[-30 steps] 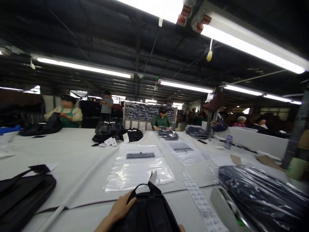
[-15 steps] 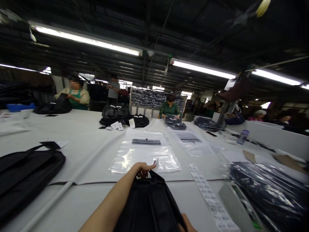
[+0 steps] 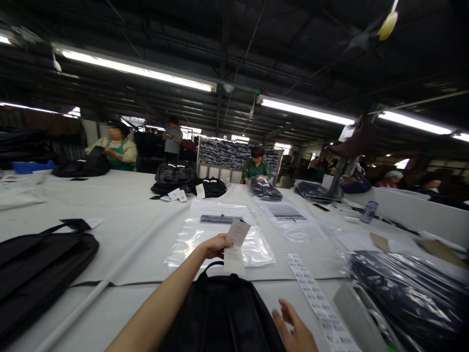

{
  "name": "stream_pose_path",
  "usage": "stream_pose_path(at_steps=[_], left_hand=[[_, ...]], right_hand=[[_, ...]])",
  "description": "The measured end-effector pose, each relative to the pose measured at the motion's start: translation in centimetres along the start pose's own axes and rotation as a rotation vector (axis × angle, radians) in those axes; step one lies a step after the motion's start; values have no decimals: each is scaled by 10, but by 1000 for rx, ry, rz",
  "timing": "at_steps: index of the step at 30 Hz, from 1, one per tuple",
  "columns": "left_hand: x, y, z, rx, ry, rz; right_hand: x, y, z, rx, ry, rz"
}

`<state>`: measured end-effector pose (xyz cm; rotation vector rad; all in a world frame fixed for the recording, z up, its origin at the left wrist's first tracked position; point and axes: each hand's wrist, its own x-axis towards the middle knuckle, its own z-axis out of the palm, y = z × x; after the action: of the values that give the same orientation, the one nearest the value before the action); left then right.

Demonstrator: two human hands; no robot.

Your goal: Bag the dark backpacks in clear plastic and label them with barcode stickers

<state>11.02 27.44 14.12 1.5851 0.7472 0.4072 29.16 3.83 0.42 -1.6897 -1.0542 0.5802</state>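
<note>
A black backpack (image 3: 220,313) lies on the table in front of me, its top loop pointing away. Above that loop, my left hand (image 3: 217,245) pinches a pale paper hang tag (image 3: 238,233). A second pale tag panel hangs below it, over the top of the backpack. To the right of the backpack, my right hand (image 3: 293,328) is off it, fingers apart and holding nothing. Beyond the tag lies a stack of clear plastic bags (image 3: 183,240) with a dark printed strip.
A sheet of labels (image 3: 315,296) runs along the right, beside a grey device (image 3: 361,308) and plastic-wrapped dark goods (image 3: 410,288). Another black backpack (image 3: 47,264) lies at left. Across the table, a person in green (image 3: 256,168) handles a wrapped bundle; another person (image 3: 117,149) handles a black bag.
My left hand has lifted the tag, turning its face toward me. My right hand has let go of the backpack's side and opened out to the right.
</note>
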Motion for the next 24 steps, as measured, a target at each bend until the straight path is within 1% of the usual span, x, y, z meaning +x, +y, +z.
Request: stream_pose_path(at_steps=[1, 4, 6, 7, 8, 10, 11, 12, 13, 15, 16, 18, 20, 22, 24], left_hand=[[-4, 5, 0, -10, -28, 16], [-16, 19, 5, -13, -107, 69], [-28, 27, 8, 12, -166, 95], [-36, 31, 8, 33, -202, 101], [-46, 33, 6, 57, -242, 100], [-65, 32, -4, 99, -316, 87], [-74, 28, -11, 140, -316, 95], [-80, 22, -19, 196, -282, 111], [-84, 14, -26, 261, -223, 128], [-86, -7, -38, 393, -101, 137], [-84, -19, -41, 443, -70, 121], [-79, -41, -40, 487, -82, 78], [-79, -54, -34, 510, -93, 86], [-85, -54, -27, 515, -79, 128], [-99, -44, -21, 526, -51, 177]], right_hand=[[11, -16, -3, 81, 4, 10], [45, -65, 0, 338, -133, 102], [66, -87, 10, 313, -171, 69], [75, -93, 16, 250, -168, 15], [84, -96, 22, 171, -159, -50], [96, -94, 34, 38, -167, -154], [100, -90, 40, -9, -189, -182], [103, -85, 46, -62, -224, -211], [104, -80, 51, -115, -274, -237], [104, -71, 60, -205, -397, -274], [103, -70, 63, -238, -457, -292], [100, -71, 65, -276, -546, -344], [97, -78, 61, -291, -587, -400], [91, -87, 52, -295, -600, -446], [80, -94, 43, -323, -534, -563]])
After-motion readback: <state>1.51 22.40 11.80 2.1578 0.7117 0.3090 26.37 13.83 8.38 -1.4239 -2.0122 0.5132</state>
